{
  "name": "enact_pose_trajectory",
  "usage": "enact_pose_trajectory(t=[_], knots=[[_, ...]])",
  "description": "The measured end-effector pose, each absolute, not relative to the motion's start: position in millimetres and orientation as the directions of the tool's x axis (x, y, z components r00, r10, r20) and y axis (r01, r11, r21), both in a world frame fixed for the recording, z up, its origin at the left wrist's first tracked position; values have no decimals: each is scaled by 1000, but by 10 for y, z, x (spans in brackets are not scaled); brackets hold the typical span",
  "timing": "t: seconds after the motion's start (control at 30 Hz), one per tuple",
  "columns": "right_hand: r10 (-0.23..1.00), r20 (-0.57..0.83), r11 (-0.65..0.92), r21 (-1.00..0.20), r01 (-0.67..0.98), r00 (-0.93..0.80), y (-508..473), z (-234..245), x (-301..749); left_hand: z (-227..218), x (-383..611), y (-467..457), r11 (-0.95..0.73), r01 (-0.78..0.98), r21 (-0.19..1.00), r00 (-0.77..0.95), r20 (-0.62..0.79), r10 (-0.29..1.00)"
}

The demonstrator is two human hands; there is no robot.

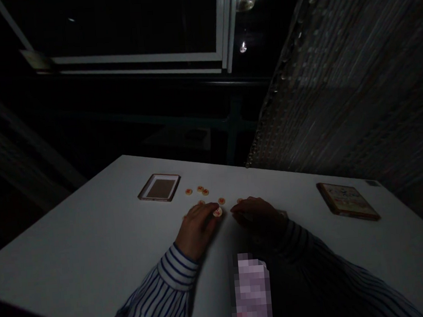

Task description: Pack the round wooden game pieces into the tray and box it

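My left hand (197, 230) is closed on a round Chinese chess piece (217, 211), pale with a red character. The thumb and fingertips pinch it just above the white table (104, 245). My right hand (262, 215) hovers low over the table a little to the right, thumb and forefinger slightly apart with nothing visible between them. Behind its fingers another chess piece (240, 200) partly shows. Beyond my hands lie several more pieces, among them one (221, 201) between the hands and one (188, 192) farther left. Some pieces are partly hidden by my hands.
An open shallow box tray (141, 200) lies at the back left of the table. At the right lies a flat box with a printed cover (350, 199). A beaded string curtain (337, 80) hangs behind the right edge. The room is dark.
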State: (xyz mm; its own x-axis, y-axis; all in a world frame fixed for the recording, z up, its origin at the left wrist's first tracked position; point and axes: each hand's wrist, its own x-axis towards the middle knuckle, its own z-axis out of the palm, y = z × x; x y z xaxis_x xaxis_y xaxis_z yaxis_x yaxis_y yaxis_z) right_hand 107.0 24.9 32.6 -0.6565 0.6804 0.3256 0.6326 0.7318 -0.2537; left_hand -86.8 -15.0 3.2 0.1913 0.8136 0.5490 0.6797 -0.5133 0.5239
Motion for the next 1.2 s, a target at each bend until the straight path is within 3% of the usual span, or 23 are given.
enact_pose_trajectory(t=[0.27,0.47,0.6,0.73,0.93,1.07,1.2], knots=[[806,308,556,-686,469,-505,191,182,1481,-16,-318,-133,-573,618,538,191,605,773],[852,265,441,-827,348,-451,205,94,1552,-90,-139,-129,-608,584,537,196,634,748],[866,222,395,-853,340,-449,218,51,1560,-128,-128,-137,-583,568,581,186,600,778],[855,213,397,-856,332,-474,215,22,1576,-152,-125,-155,-449,479,754,83,471,878],[850,213,480,-689,543,-482,153,162,1527,-120,-99,-145,-163,173,971,-72,178,981],[812,241,549,-626,554,-531,118,249,1489,-126,-98,-117,-38,-44,998,-32,37,999],[826,268,533,-660,530,-496,130,209,1486,-135,-116,-110,68,-182,981,-9,-71,997]])
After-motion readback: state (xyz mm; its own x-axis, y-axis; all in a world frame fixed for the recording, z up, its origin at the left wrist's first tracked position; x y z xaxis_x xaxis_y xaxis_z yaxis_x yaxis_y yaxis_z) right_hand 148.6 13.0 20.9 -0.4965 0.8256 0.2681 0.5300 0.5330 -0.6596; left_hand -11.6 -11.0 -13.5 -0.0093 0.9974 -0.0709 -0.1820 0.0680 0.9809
